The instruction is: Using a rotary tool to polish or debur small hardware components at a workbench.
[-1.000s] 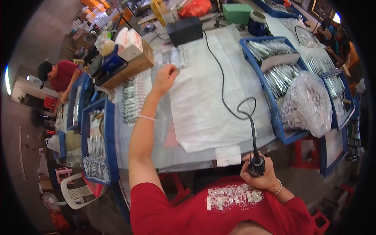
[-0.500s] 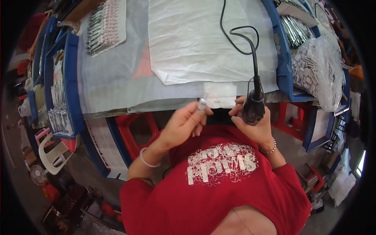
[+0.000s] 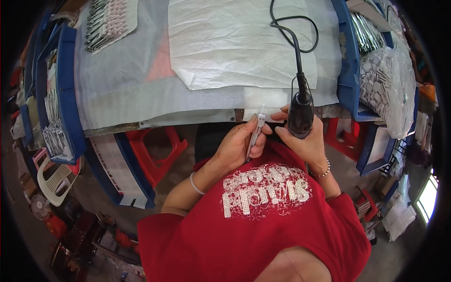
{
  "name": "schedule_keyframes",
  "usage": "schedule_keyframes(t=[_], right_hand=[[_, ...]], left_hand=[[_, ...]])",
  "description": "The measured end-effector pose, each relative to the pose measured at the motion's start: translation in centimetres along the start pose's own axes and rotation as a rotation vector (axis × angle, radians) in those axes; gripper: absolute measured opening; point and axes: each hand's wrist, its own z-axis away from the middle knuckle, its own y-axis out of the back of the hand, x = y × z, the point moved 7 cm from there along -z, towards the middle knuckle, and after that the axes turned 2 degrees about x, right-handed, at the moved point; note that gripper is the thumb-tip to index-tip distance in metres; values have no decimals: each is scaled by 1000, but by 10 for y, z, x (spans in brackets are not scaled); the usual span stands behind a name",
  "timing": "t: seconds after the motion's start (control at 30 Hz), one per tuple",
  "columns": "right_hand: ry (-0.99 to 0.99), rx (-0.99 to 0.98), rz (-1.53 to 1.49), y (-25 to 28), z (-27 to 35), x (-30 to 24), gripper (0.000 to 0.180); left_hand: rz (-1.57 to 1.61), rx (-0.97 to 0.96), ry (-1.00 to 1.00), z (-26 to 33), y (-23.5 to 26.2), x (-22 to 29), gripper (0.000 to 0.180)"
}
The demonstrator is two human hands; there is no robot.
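My left hand (image 3: 238, 143) is closed around a slender silver rod-like piece (image 3: 254, 137) with a small white block at its upper end. The piece is tilted, and I cannot make out its exact kind. Close by on the right, my right hand (image 3: 310, 146) grips a black corded power tool (image 3: 301, 114), which looks like an electric screwdriver. Its cord (image 3: 297, 49) rises from the top and loops over the table; the tool's working tip is hidden. Both hands are at the table's near edge, in front of a small white pad (image 3: 253, 98).
A white sheet (image 3: 225, 44) covers the middle of the table. Finished-looking rows of silver-and-pink pieces (image 3: 109, 21) lie at the far left. Blue bins (image 3: 68, 94) flank the left, and another blue bin (image 3: 346, 61) with a bag of white parts (image 3: 376, 84) stands right.
My left hand has shifted slightly right, and the silver piece now shows lengthwise, with its white block up. The power tool and right hand have moved a little upward in view.
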Motion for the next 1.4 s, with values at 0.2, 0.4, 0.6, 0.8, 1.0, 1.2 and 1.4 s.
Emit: schedule_keyframes(t=[0.2, 0.4, 0.6, 0.8, 1.0, 1.2, 1.4], right_hand=[[-3, 10, -102, -5, -6, -10, 41], [29, -88, 76, -12, -21, -16, 37], [42, -170, 189, -19, -23, -20, 45], [296, -65, 195, -4, -13, -43, 37], [794, -202, -239, 1, 12, -105, 55], [1008, -331, -268, -23, 11, -111, 52], [997, -404, -274, -33, 6, -111, 50]], left_hand=[[36, 42, -2, -2, 5, -1, 39], [-109, 53, -61, -4, 11, -2, 40], [-109, 136, -148, -2, 11, -4, 39], [-134, 173, -176, 2, 8, -2, 30], [-290, 202, -200, 2, 6, 2, 21], [-285, 229, -169, 1, 9, 0, 24], [-279, 249, -172, 2, 8, 2, 23]])
